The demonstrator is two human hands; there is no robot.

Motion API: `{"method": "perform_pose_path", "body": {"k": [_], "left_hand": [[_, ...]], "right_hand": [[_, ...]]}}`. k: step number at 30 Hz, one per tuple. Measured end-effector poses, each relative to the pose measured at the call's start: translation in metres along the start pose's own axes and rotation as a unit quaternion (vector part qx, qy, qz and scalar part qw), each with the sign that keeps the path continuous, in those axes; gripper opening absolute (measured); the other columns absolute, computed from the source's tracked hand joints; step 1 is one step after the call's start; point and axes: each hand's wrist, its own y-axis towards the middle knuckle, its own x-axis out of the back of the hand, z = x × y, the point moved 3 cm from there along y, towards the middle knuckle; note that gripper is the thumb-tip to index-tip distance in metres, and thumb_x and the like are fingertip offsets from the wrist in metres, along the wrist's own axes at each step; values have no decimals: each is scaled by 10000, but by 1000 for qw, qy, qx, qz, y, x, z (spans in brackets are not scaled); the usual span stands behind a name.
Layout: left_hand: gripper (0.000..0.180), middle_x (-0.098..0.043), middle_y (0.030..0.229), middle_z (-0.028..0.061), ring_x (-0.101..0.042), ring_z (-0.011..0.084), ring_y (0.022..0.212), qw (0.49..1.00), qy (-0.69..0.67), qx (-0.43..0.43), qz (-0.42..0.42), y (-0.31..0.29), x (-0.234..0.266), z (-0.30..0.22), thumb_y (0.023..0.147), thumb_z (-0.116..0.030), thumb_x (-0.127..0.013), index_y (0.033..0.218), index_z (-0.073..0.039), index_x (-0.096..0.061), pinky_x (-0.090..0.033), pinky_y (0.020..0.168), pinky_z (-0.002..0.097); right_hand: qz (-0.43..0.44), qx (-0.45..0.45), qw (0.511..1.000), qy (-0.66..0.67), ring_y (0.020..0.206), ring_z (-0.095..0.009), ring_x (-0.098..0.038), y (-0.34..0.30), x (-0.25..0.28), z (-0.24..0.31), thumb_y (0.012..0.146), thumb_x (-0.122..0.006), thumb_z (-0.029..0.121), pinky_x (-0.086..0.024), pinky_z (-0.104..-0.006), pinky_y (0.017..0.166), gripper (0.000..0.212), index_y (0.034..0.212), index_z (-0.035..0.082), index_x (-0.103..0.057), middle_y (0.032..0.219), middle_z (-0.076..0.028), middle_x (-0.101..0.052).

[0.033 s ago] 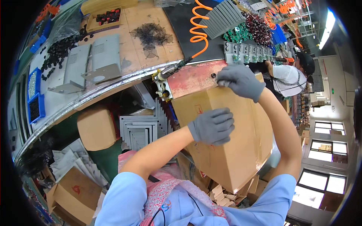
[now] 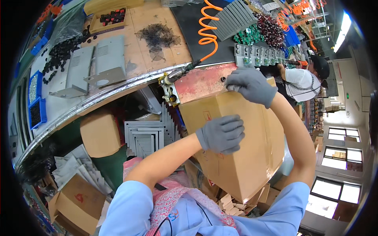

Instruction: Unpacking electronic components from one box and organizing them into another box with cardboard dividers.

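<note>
A large brown cardboard box [image 2: 252, 157] stands tilted in front of me, with shiny clear tape along its side. My left hand [image 2: 223, 134], in a grey glove, lies on the box with its fingers close together and slightly bent, holding nothing visible. My right hand [image 2: 253, 85], also gloved in grey, is at the box's far edge. Its fingertips are closed on a small crumpled piece of clear tape [image 2: 233, 87]. Just past those fingertips is a small black round part [image 2: 223, 79] on the worn red surface [image 2: 201, 84].
A workbench [image 2: 139, 55] holds grey metal panels [image 2: 106, 59], black fan guards [image 2: 157, 37] and an orange coiled air hose [image 2: 206, 29]. Blue bins [image 2: 37, 112] sit at its left end. Beneath are grey frames [image 2: 145, 135] and another carton [image 2: 100, 133]. A co-worker [image 2: 303, 80] is at the right.
</note>
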Motion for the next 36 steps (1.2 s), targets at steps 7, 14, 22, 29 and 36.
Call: {"method": "perform_pose_path", "body": {"k": [7, 14, 22, 29, 36], "left_hand": [[291, -600, 934, 102, -601, 256, 921, 1000, -11, -11, -4, -1, -1, 6, 746, -283, -559, 868, -25, -616, -500, 862, 389], [258, -605, 917, 93, -603, 240, 914, 1000, -5, -19, -8, 1, -1, 8, 769, -259, -513, 847, -37, -618, -503, 859, 379], [235, -607, 897, 83, -607, 239, 907, 1000, 2, -14, 17, 3, -4, 10, 777, -252, -504, 820, -51, -618, -508, 852, 367], [236, -609, 900, 84, -607, 237, 904, 999, 6, -6, 40, 4, -5, 10, 768, -255, -500, 821, -58, -618, -503, 855, 367], [226, -607, 894, 81, -607, 240, 899, 998, 12, -2, 56, 4, -6, 8, 748, -263, -514, 799, -67, -613, -494, 861, 369]], "right_hand": [[108, 32, 993, -27, 790, -249, -558, 20, 5, 2, 771, -598, 152, -395, -383, 753, 72, 838, 125, -597, 745, -36, -581], [205, 82, 975, 21, 808, -232, -559, 36, -1, -12, 749, -598, 124, -382, -365, 782, 96, 844, 126, -596, 761, -39, -591], [274, 90, 958, -9, 773, -218, -565, 38, 0, -20, 761, -564, 82, -356, -366, 826, 90, 831, 133, -587, 759, -26, -600], [329, 88, 940, -31, 750, -198, -569, 29, 3, -45, 760, -557, 65, -346, -362, 820, 79, 773, 142, -547, 708, 5, -577], [338, 110, 933, -61, 748, -207, -569, 20, 3, -62, 726, -576, 56, -344, -362, 809, 104, 742, 141, -518, 687, 2, -555]]}}
